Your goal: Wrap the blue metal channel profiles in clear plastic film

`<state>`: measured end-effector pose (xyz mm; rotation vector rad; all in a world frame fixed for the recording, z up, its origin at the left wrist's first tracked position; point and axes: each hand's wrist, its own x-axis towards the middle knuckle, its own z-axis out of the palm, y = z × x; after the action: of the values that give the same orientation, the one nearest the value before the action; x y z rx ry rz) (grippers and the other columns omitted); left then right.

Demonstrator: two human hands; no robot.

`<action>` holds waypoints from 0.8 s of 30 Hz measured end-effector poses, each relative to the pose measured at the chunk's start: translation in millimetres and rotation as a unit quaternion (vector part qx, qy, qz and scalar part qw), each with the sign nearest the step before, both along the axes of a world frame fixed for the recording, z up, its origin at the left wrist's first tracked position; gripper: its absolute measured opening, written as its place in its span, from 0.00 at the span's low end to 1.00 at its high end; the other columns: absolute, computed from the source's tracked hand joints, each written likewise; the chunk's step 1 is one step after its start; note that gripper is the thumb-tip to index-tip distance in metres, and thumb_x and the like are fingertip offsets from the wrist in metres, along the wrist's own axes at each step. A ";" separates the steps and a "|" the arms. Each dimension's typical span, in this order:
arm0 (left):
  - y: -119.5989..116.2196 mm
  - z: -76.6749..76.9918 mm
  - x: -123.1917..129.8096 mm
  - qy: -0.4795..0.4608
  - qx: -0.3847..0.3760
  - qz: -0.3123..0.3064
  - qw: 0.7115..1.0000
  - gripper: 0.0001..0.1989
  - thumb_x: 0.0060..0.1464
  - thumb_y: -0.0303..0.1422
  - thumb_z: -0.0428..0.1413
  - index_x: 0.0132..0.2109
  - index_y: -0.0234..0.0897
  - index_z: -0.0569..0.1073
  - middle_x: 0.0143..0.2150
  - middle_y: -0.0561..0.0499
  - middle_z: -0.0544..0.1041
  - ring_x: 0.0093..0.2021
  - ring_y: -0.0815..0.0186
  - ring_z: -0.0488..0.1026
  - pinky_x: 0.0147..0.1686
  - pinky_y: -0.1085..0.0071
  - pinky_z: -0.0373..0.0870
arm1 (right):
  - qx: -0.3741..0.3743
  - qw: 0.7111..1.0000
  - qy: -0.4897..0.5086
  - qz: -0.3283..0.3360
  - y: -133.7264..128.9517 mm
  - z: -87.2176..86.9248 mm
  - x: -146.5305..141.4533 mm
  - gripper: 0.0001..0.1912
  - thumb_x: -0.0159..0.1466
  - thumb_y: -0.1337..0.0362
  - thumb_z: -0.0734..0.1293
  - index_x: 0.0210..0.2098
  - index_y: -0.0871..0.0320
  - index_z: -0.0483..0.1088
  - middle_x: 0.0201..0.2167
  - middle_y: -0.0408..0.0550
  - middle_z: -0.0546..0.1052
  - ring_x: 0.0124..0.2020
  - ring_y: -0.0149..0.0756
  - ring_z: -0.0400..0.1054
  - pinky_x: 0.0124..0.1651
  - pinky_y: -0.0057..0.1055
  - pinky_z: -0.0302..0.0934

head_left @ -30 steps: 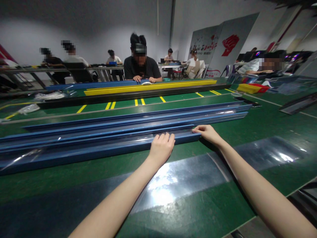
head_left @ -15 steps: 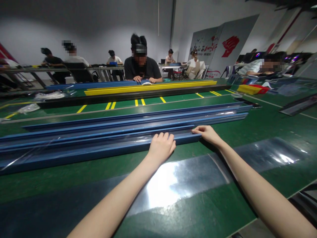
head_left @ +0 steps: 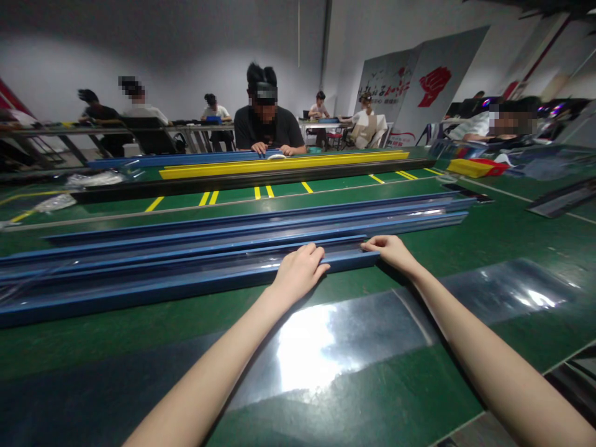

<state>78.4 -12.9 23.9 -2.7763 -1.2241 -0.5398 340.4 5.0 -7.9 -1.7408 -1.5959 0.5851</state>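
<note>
A long blue plastic channel (head_left: 186, 287) lies across the table before me, with shiny clear film (head_left: 251, 262) along its inside. My left hand (head_left: 300, 270) is curled over its near wall close to the right end, fingers reaching into the trough. At the right tip of the channel, my right hand (head_left: 390, 251) is closed in a pinch on the end. Whether those fingertips also catch the film is hidden. Just behind runs another blue channel (head_left: 326, 233), similarly lined. Under my forearms, a wide clear plastic strip (head_left: 363, 326) lies flat and glossy.
On the green table (head_left: 503, 239) behind are a black strip (head_left: 256, 180), a yellow channel (head_left: 288, 164) and a phone (head_left: 468, 194). Opposite, a person (head_left: 267, 127) rests both hands on a blue channel. Yellow and red trays (head_left: 470, 167) stand back right.
My left hand's spread fingers have drawn together and shifted slightly left over the near wall. The film at the channel's left has sunk lower. My right hand stays in place.
</note>
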 end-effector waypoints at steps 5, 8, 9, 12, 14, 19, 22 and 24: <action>-0.5 -1.4 1.3 -0.021 -0.007 0.014 1.000 0.07 0.55 0.37 0.50 0.37 0.39 0.67 0.38 0.53 0.71 0.39 0.68 0.69 0.35 0.74 0.64 | 0.006 1.000 -0.016 -0.013 0.1 1.9 -2.6 0.21 0.48 0.46 0.65 0.19 0.59 0.70 0.20 0.46 0.73 0.25 0.33 0.64 0.29 0.27 0.53; -1.4 -1.3 1.9 -0.019 -0.003 0.018 1.000 0.07 0.55 0.37 0.51 0.37 0.39 0.67 0.37 0.52 0.71 0.38 0.67 0.68 0.35 0.74 0.64 | 0.016 0.999 -0.018 -0.024 -0.7 3.8 -2.8 0.20 0.48 0.46 0.65 0.19 0.59 0.70 0.20 0.46 0.73 0.25 0.33 0.64 0.30 0.27 0.53; -1.7 -1.3 1.9 -0.017 0.000 0.019 1.000 0.07 0.55 0.37 0.51 0.37 0.39 0.67 0.37 0.52 0.71 0.38 0.67 0.68 0.35 0.73 0.64 | 0.018 0.999 -0.019 -0.026 -1.2 4.7 -2.2 0.20 0.48 0.47 0.65 0.20 0.59 0.70 0.20 0.46 0.73 0.25 0.33 0.64 0.29 0.27 0.53; -2.6 -1.5 1.6 -0.008 0.015 0.019 1.000 0.08 0.55 0.37 0.50 0.37 0.38 0.68 0.37 0.52 0.71 0.38 0.67 0.68 0.35 0.73 0.64 | 0.015 0.999 -0.022 -0.030 -2.9 7.0 1.9 0.20 0.51 0.47 0.62 0.19 0.58 0.68 0.16 0.44 0.69 0.21 0.30 0.61 0.28 0.27 0.51; -3.2 -1.9 1.3 -0.003 0.024 0.020 0.999 0.08 0.55 0.37 0.50 0.37 0.38 0.67 0.37 0.52 0.71 0.37 0.67 0.68 0.35 0.73 0.64 | 0.006 0.999 -0.021 -0.023 -3.3 7.1 5.4 0.21 0.52 0.46 0.61 0.19 0.58 0.68 0.14 0.42 0.67 0.20 0.29 0.60 0.27 0.27 0.51; -4.2 -2.8 1.2 0.007 0.037 0.025 0.999 0.08 0.55 0.38 0.50 0.37 0.38 0.67 0.37 0.51 0.70 0.37 0.66 0.68 0.34 0.72 0.63 | -0.020 1.000 -0.001 0.023 -0.6 2.6 9.2 0.18 0.50 0.49 0.64 0.23 0.59 0.72 0.23 0.46 0.74 0.26 0.33 0.65 0.31 0.27 0.55; -4.4 -3.0 1.4 0.009 0.037 0.027 0.999 0.08 0.56 0.38 0.49 0.37 0.38 0.67 0.37 0.51 0.70 0.37 0.66 0.68 0.34 0.72 0.63 | -0.032 0.998 0.012 0.045 0.7 0.1 8.4 0.17 0.49 0.50 0.66 0.25 0.59 0.73 0.27 0.48 0.76 0.31 0.36 0.67 0.35 0.28 0.56; -4.4 -3.2 1.7 0.009 0.035 0.030 0.999 0.08 0.56 0.38 0.49 0.37 0.38 0.67 0.37 0.51 0.70 0.37 0.66 0.68 0.34 0.72 0.63 | -0.034 0.998 0.011 0.045 1.1 -1.1 8.1 0.17 0.48 0.50 0.67 0.25 0.59 0.73 0.26 0.48 0.76 0.31 0.37 0.67 0.34 0.29 0.57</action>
<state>80.1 -17.3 20.8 -2.6721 -1.2552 -0.5419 348.5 6.1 -9.0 -1.7129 -1.6636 0.7058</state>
